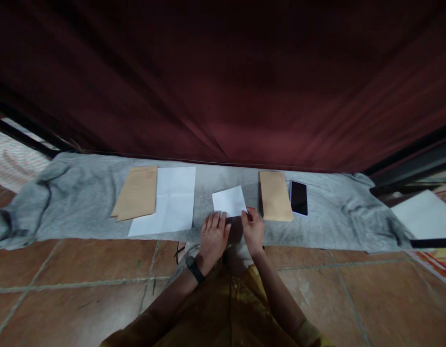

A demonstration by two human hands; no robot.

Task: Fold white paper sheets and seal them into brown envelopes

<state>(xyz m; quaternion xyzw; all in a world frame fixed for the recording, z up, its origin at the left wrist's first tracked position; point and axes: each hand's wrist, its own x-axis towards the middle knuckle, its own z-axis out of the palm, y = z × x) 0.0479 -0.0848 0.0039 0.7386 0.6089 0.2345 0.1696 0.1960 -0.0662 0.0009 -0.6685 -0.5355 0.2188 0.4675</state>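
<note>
A small white paper (229, 200) lies on grey cloth (331, 207), just beyond both hands. The left hand (213, 237) rests flattened on its near edge, fingers extended; the right hand (254, 231) pinches its near right corner. Left of the left hand, envelopes (138, 193) overlap a sheet (176, 197). Right of the right hand lie a brown stack (276, 195), probably envelopes too, and a phone (299, 197).

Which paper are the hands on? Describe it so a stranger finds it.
At the grey cloth, find the left hand and right hand. They touch the paper: white, like the creased sheet to its left, but much smaller.
</note>
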